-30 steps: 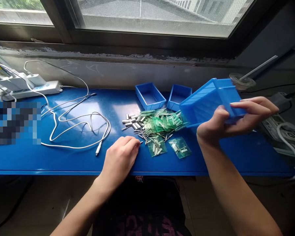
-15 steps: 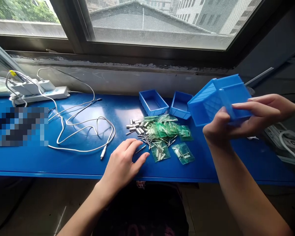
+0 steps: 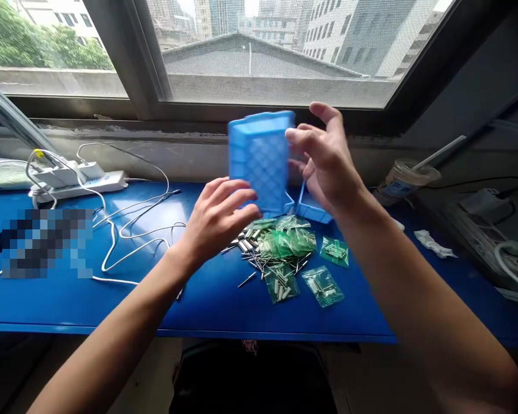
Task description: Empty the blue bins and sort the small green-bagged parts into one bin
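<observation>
A blue plastic bin [image 3: 265, 164] is tilted up above the table, its lattice-patterned face towards me and blurred by motion. At its right edge is my right hand [image 3: 328, 155], holding that edge with some fingertips while other fingers stick out. My left hand [image 3: 224, 213] lies across the bin's lower left corner, its fingers stretched and loosely apart; whether it bears any weight is unclear. Beneath them is a pile of green-tinted plastic bags [image 3: 287, 244] with loose metal pins [image 3: 252, 259] and short cylinders [image 3: 248, 238]. Two bags [image 3: 323, 286] [image 3: 334, 251] lie apart on the right.
Another blue bin [image 3: 313, 211] stands on the blue table [image 3: 349, 313] behind the pile, partly hidden. White cables [image 3: 112, 230] and a power strip [image 3: 107, 179] are on the left. To the right are a lidded cup with a straw [image 3: 403, 181] and crumpled tissue [image 3: 434, 244].
My right hand has carried the blue bin leftwards from the right side to over the pile, turning it upright. My left hand has risen from the table to the bin's lower left corner.
</observation>
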### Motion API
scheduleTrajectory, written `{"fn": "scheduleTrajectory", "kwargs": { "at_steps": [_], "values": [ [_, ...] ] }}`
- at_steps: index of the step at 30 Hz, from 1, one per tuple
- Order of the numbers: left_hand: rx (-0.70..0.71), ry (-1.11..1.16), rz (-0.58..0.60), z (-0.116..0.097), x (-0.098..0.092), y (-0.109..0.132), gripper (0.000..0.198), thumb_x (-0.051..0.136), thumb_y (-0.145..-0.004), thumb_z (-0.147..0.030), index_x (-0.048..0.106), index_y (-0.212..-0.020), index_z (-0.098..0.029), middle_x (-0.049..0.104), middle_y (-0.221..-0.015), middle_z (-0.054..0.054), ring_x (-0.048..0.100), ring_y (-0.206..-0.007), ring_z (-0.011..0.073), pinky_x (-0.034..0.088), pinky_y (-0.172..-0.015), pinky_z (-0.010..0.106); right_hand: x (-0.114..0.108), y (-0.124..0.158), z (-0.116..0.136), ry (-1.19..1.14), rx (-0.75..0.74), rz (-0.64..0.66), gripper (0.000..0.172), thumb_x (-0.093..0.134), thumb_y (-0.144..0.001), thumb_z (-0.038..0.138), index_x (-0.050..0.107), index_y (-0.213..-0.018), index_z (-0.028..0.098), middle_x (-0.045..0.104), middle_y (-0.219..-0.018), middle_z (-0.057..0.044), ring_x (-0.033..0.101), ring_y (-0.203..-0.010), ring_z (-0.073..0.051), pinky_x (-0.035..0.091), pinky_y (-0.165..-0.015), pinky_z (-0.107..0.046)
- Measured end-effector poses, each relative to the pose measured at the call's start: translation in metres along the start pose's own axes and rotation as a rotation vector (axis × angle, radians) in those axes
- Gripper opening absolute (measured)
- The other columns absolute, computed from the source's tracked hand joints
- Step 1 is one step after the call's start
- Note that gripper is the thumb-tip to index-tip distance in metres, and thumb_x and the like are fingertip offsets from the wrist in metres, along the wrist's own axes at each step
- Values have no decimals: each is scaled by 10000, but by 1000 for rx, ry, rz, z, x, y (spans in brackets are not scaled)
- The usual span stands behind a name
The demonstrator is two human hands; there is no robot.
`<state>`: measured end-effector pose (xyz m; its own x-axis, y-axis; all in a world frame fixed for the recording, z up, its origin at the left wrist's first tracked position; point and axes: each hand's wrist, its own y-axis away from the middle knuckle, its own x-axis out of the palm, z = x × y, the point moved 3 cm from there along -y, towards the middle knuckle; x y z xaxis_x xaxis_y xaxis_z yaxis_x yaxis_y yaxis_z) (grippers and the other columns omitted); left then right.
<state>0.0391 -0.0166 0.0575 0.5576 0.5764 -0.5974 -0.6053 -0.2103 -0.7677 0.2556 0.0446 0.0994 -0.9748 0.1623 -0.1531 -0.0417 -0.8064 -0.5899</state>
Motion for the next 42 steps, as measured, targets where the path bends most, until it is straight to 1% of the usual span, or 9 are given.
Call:
{"fn": "scheduleTrajectory", "kwargs": {
  "at_steps": [4,8,15,19,24,30,36,39,42],
  "values": [
    [-314,-8,233,35,22,28,158,507,-1092,-216,633,-1025,-149,734,-888,91,699,-850,219,568,-738,315,-26,10,-48,114,247,56,708,686,-891,555,386,-1494,335,658,-1286,-67,671,-1174,-271,557,-1015,-500],
    [-537,79,609,50,41,48,278,499,-1097,-290,615,-1305,-146,766,-1115,145,740,-1004,277,584,-940,424,-43,33,-69,612,299,127,508,696,-868,517,663,-1278,219,727,-1241,-136,667,-1170,-348,511,-1059,-561],
    [-625,147,793,53,40,42,265,544,-1075,-277,679,-1282,-180,728,-1322,116,644,-1304,329,208,-1270,734,-57,45,-77,976,500,343,562,543,-954,673,719,-1281,251,760,-1243,-128,668,-1177,-440,465,-1026,-675],
    [-675,157,820,51,49,36,307,502,-1083,-269,668,-1338,-223,699,-1368,115,592,-1351,363,280,-1218,766,-53,50,-86,902,468,400,427,499,-1021,510,708,-1267,231,772,-1219,-115,699,-1145,-370,505,-1026,-569],
    [-651,235,766,47,62,35,328,469,-1074,-263,667,-1321,-180,710,-1289,129,646,-1237,330,512,-1099,494,-47,53,-87,905,408,441,341,428,-1069,354,724,-1215,269,774,-1159,-75,697,-1147,-349,360,-1157,-707],
    [-617,280,665,42,68,38,322,534,-1050,-434,682,-1192,-186,733,-1177,111,675,-1115,319,542,-997,447,-50,53,-86,868,341,585,354,372,-1087,312,694,-1220,248,768,-1122,-74,674,-1190,-337,-52,-1203,-829],
    [-637,324,645,38,72,31,374,555,-1038,-499,695,-1199,-192,700,-1273,118,649,-1203,310,522,-1079,458,-56,54,-87,843,331,615,411,338,-1073,254,706,-1256,246,744,-1245,-96,651,-1235,-338,-26,-1210,-837],
    [-644,235,545,34,41,15,515,503,-1058,-554,635,-1392,-185,505,-1581,155,455,-1485,356,386,-1245,533,-59,51,-82,869,289,569,396,388,-1060,273,753,-1212,248,713,-1328,-115,588,-1345,-386,-11,-1197,-858],
    [-657,142,426,18,-26,11,505,398,-1096,-536,621,-1411,-210,641,-1419,125,616,-1302,312,517,-1101,467,-70,44,-69,797,282,407,332,530,-1021,362,749,-1255,274,712,-1356,-95,601,-1350,-391,226,-1240,-770]
  ]
}}
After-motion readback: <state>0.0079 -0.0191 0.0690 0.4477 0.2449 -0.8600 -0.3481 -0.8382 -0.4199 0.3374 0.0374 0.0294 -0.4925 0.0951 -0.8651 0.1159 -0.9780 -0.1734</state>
